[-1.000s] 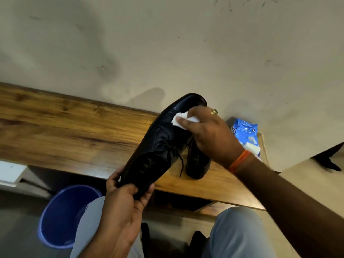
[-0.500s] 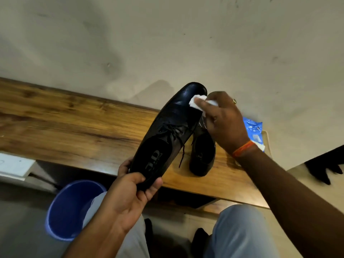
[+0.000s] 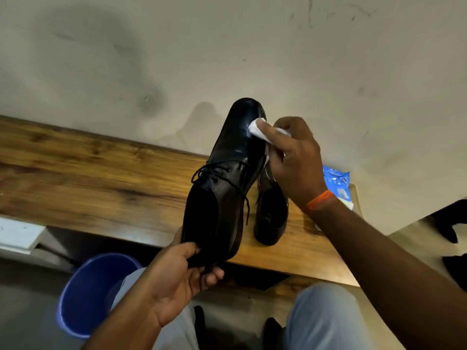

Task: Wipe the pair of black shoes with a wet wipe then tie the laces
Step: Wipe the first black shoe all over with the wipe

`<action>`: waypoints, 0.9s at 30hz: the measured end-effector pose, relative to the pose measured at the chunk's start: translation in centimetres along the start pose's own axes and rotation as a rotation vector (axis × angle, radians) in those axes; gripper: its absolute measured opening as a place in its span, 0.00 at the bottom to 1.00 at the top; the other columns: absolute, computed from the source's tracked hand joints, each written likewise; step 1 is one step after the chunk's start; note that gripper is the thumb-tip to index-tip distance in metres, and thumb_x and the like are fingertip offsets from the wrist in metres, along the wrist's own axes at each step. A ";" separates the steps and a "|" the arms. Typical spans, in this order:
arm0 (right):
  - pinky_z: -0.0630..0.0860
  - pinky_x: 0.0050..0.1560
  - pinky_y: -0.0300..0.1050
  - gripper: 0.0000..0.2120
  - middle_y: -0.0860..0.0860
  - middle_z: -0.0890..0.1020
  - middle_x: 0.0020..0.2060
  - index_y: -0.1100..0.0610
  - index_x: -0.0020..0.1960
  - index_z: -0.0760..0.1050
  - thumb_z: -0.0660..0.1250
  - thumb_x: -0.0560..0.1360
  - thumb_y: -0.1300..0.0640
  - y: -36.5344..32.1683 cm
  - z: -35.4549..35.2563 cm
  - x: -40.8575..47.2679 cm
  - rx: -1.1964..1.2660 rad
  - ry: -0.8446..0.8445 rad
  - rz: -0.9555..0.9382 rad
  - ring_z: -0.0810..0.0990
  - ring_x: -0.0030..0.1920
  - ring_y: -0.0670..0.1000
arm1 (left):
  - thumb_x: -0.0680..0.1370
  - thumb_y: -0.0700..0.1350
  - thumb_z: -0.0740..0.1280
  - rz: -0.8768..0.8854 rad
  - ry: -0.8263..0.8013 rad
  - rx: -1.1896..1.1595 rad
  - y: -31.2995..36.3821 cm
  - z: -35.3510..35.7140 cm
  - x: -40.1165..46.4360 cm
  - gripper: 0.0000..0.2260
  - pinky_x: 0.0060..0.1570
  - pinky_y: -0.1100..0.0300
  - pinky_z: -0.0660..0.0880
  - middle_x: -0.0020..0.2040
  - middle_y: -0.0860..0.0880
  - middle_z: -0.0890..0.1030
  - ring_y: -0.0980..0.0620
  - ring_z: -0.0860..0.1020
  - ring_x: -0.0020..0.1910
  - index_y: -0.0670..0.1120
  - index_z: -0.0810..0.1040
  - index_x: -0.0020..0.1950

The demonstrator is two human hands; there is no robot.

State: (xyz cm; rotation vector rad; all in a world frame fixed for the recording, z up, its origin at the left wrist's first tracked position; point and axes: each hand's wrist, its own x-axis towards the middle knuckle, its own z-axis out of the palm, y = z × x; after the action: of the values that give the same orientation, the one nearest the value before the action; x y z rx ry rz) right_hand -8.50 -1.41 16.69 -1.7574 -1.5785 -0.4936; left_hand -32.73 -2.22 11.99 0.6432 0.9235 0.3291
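My left hand (image 3: 182, 276) grips the heel of a black lace-up shoe (image 3: 227, 178), held up with its toe pointing away toward the wall. Its laces hang loose and untied. My right hand (image 3: 293, 160) pinches a white wet wipe (image 3: 257, 128) and presses it against the right side of the shoe's glossy toe. The second black shoe (image 3: 270, 218) stands on the wooden bench (image 3: 101, 178) just right of the held one, partly hidden behind it and my right hand.
A blue pack of wet wipes (image 3: 337, 183) lies on the bench's right end, against the wall. A blue bucket (image 3: 93, 294) stands on the floor below the bench at the left. My knees in light trousers are at the bottom.
My left hand has turned the shoe more upright so its opening faces me. The right hand with the wipe slid from the vamp up to the toe's right side.
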 end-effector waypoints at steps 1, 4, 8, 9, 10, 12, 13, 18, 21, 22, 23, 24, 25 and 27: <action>0.64 0.49 0.30 0.22 0.60 0.77 0.48 0.59 0.64 0.78 0.65 0.71 0.70 -0.1 0.0 0.5 0.012 0.026 0.024 0.74 0.49 0.53 | 0.82 0.37 0.52 0.000 -0.013 0.018 0.0 0.3 0.0 0.15 0.25 0.60 0.73 0.42 0.39 0.83 0.47 0.77 0.30 0.44 0.72 0.65; 0.64 0.53 0.29 0.23 0.60 0.77 0.50 0.61 0.64 0.77 0.63 0.70 0.70 -1.8 -0.3 -0.9 0.061 0.010 -0.016 0.74 0.51 0.54 | 0.83 0.38 0.52 0.022 -0.008 0.038 0.2 0.8 0.1 0.15 0.26 0.60 0.71 0.41 0.39 0.81 0.48 0.75 0.30 0.44 0.75 0.63; 0.72 0.54 0.40 0.20 0.62 0.78 0.52 0.65 0.66 0.75 0.63 0.74 0.69 -4.1 -0.8 -6.2 0.140 -0.182 -0.255 0.77 0.51 0.58 | 0.83 0.38 0.52 0.068 0.051 0.044 1.0 0.5 0.3 0.15 0.23 0.62 0.71 0.36 0.39 0.79 0.49 0.74 0.28 0.41 0.78 0.59; 0.72 0.53 0.40 0.19 0.62 0.78 0.52 0.65 0.66 0.75 0.62 0.75 0.68 -4.0 -0.9 -6.4 0.135 -0.209 -0.268 0.76 0.51 0.57 | 0.83 0.38 0.51 0.077 0.059 0.058 1.3 0.4 0.3 0.16 0.22 0.63 0.71 0.35 0.39 0.79 0.49 0.74 0.28 0.41 0.78 0.58; 0.71 0.52 0.38 0.19 0.62 0.78 0.51 0.64 0.65 0.75 0.62 0.75 0.67 -3.5 -0.8 -5.9 0.118 -0.205 -0.239 0.76 0.50 0.57 | 0.83 0.37 0.51 0.086 0.063 0.075 1.5 0.4 0.4 0.16 0.21 0.63 0.69 0.35 0.39 0.78 0.49 0.73 0.27 0.41 0.79 0.57; 0.68 0.52 0.35 0.20 0.61 0.78 0.49 0.62 0.64 0.77 0.63 0.73 0.68 -2.4 -0.6 -4.0 0.073 -0.117 -0.113 0.76 0.48 0.57 | 0.82 0.37 0.50 0.099 0.060 0.104 1.7 0.6 0.4 0.17 0.19 0.64 0.66 0.35 0.39 0.77 0.49 0.71 0.26 0.41 0.78 0.57; 0.67 0.52 0.32 0.21 0.61 0.77 0.48 0.62 0.64 0.77 0.64 0.72 0.69 -2.1 -0.6 -2.9 0.066 -0.071 -0.057 0.76 0.48 0.56 | 0.82 0.36 0.49 0.106 0.058 0.111 1.8 0.7 0.4 0.18 0.18 0.64 0.65 0.34 0.40 0.76 0.49 0.71 0.26 0.41 0.78 0.58; 0.69 0.54 0.36 0.19 0.62 0.77 0.53 0.63 0.65 0.76 0.61 0.75 0.64 -4.4 -1.1 -3.6 0.085 -0.164 -0.204 0.77 0.51 0.58 | 0.81 0.36 0.49 0.135 0.044 0.112 2.3 0.9 0.7 0.17 0.17 0.64 0.62 0.33 0.42 0.75 0.50 0.71 0.25 0.40 0.77 0.59; 0.79 0.44 0.48 0.17 0.60 0.77 0.54 0.61 0.66 0.75 0.62 0.78 0.63 -6.4 -1.5 -6.9 0.131 -0.375 -0.482 0.76 0.51 0.57 | 0.80 0.37 0.53 0.146 0.052 0.117 2.8 1.0 0.7 0.14 0.16 0.65 0.61 0.33 0.44 0.78 0.51 0.70 0.24 0.41 0.77 0.57; 0.79 0.40 0.50 0.16 0.59 0.76 0.54 0.61 0.66 0.75 0.62 0.79 0.63 -6.3 -1.7 -7.1 0.121 -0.414 -0.535 0.76 0.50 0.57 | 0.80 0.36 0.53 0.144 0.061 0.119 2.9 1.0 0.7 0.15 0.16 0.65 0.61 0.33 0.44 0.79 0.51 0.70 0.24 0.41 0.77 0.58; 0.79 0.39 0.50 0.16 0.60 0.76 0.54 0.62 0.66 0.75 0.62 0.79 0.62 -5.7 -1.8 -6.8 0.108 -0.409 -0.546 0.76 0.50 0.57 | 0.79 0.36 0.52 0.142 0.066 0.114 2.9 1.0 0.8 0.16 0.16 0.65 0.61 0.34 0.43 0.78 0.50 0.70 0.24 0.42 0.77 0.59; 0.79 0.41 0.50 0.16 0.61 0.77 0.53 0.62 0.66 0.75 0.62 0.79 0.63 -4.9 -1.7 -6.1 0.096 -0.366 -0.504 0.77 0.49 0.58 | 0.79 0.35 0.50 0.138 0.064 0.107 2.8 1.0 0.8 0.18 0.16 0.66 0.60 0.34 0.42 0.78 0.50 0.70 0.23 0.43 0.76 0.60; 0.79 0.44 0.50 0.16 0.62 0.78 0.52 0.63 0.65 0.76 0.62 0.79 0.64 -4.0 -1.7 -5.2 0.076 -0.303 -0.421 0.77 0.49 0.58 | 0.80 0.35 0.49 0.132 0.060 0.101 2.8 1.0 0.7 0.19 0.15 0.66 0.60 0.34 0.41 0.77 0.50 0.70 0.23 0.44 0.76 0.61; 0.77 0.48 0.50 0.17 0.62 0.78 0.51 0.62 0.65 0.76 0.61 0.78 0.65 -2.4 -1.9 -3.5 0.025 -0.200 -0.269 0.76 0.50 0.58 | 0.79 0.34 0.48 0.120 0.049 0.090 2.6 1.1 0.5 0.21 0.15 0.66 0.59 0.33 0.42 0.78 0.50 0.69 0.22 0.45 0.76 0.62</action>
State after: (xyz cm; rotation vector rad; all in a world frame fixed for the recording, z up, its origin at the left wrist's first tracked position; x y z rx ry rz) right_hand -11.18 -5.23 16.13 -1.6239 -1.9686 -0.4324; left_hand -31.50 -0.32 13.82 0.7780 0.9525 0.4130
